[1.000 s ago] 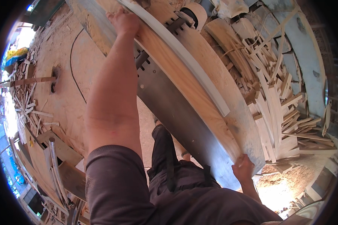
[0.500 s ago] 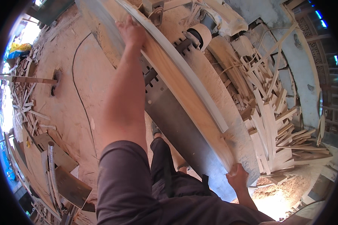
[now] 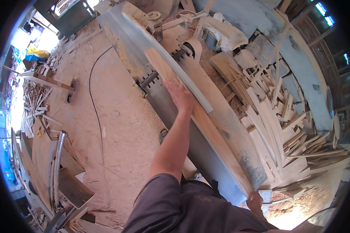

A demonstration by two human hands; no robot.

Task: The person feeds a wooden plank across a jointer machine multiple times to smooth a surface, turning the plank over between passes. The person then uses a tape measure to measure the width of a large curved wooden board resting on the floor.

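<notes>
A long pale wooden board (image 3: 217,136) lies along the metal bed (image 3: 175,112) of a jointer planer, against its straight grey fence (image 3: 186,79). My left hand (image 3: 179,96) rests on the board's top, fingers stretched out toward its far end, just on my side of the slotted cutter opening (image 3: 148,79). The far end of the board reaches a little past that opening. At the near end of the board my right hand (image 3: 255,202) is closed round its tip, beyond the edge of the bed. Its fingers are partly hidden.
Offcuts (image 3: 268,132) are heaped right of the machine, above a sawdust pile (image 3: 299,206). A pulley wheel (image 3: 193,49) sits behind the fence. A black cable (image 3: 92,85) crosses the dusty floor at left, near scrap wood (image 3: 37,103) and a metal pipe (image 3: 58,167).
The board has slid back toward me along the bed, its far end now near the cutter opening. My left hand has come nearer with it. The head view has also shifted.
</notes>
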